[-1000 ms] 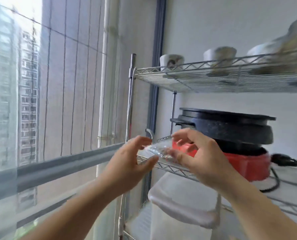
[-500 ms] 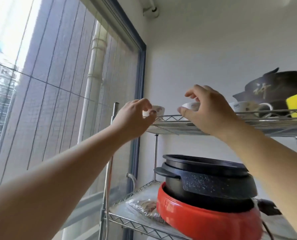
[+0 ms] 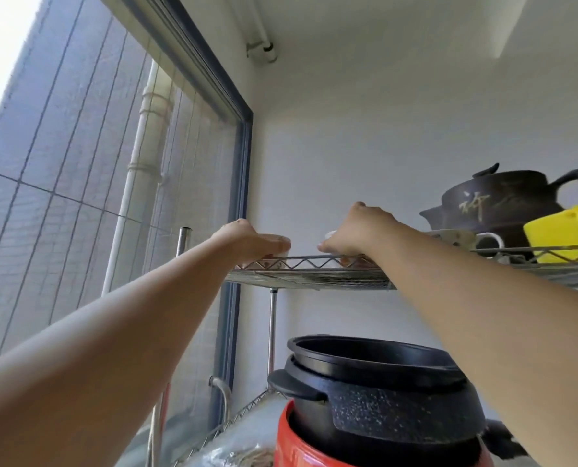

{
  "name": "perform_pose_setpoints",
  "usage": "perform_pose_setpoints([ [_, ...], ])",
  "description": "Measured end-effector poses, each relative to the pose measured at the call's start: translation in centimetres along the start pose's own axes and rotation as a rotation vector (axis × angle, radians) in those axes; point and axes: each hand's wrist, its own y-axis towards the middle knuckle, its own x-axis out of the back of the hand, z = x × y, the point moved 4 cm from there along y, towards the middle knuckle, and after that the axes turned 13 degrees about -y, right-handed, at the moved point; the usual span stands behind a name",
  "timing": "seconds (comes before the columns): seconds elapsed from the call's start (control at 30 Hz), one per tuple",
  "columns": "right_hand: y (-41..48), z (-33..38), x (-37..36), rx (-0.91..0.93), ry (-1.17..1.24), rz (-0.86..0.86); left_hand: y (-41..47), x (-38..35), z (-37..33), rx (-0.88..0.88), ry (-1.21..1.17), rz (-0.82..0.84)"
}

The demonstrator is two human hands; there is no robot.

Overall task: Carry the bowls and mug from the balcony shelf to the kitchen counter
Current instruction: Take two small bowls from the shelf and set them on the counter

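Note:
Both my arms reach up to the top wire shelf [image 3: 314,274]. My left hand [image 3: 247,241] is closed over a small white patterned bowl [image 3: 282,252] at the shelf's left corner. My right hand [image 3: 358,230] covers a second small white bowl [image 3: 329,235], of which only the rim shows beside my fingers. A white mug [image 3: 462,239] with a handle stands further right on the same shelf, untouched. Both bowls still rest on the shelf wires.
A dark teapot [image 3: 496,203] and a yellow container [image 3: 563,230] stand at the shelf's right end. On the shelf below sits a black pot on a red cooker [image 3: 375,399]. The window and its frame [image 3: 237,197] run along the left.
My hands have left the clear wrapped item on the lower shelf and risen to the top shelf. From hovering by the two bowls, each hand has closed down over one.

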Motion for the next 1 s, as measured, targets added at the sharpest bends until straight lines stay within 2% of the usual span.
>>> perform_pose_setpoints([
  [0.1,0.0,-0.2,-0.5,-0.022,0.048,0.007,0.6,-0.5,0.5,0.011,-0.074,0.046],
  [0.3,-0.6,-0.5,0.2,-0.022,0.327,-0.038,0.8,-0.8,1.3,-0.063,-0.346,-0.013],
  [0.43,-0.7,-1.2,1.2,-0.013,0.576,-0.123,0.2,0.3,0.9,-0.131,-0.639,-0.047],
  [0.53,-1.1,-2.1,2.2,0.006,0.814,-0.214,-1.7,1.5,-0.2,-0.272,-0.915,-0.021],
  [0.67,-3.5,-3.1,3.3,0.038,1.127,-0.219,-5.5,2.5,-1.6,-0.372,-1.116,0.142],
  [0.73,-5.3,-3.6,3.7,0.129,1.24,-0.243,-7.6,2.4,-1.8,-0.404,-1.17,0.259],
  [0.83,-9.3,-5.0,3.8,0.219,1.313,-0.23,-11.0,1.5,-1.4,-0.405,-1.279,0.375],
  [1.0,-17.5,-8.4,2.3,0.287,1.345,-0.109,-16.9,-2.4,-0.8,-0.359,-1.392,0.49],
])
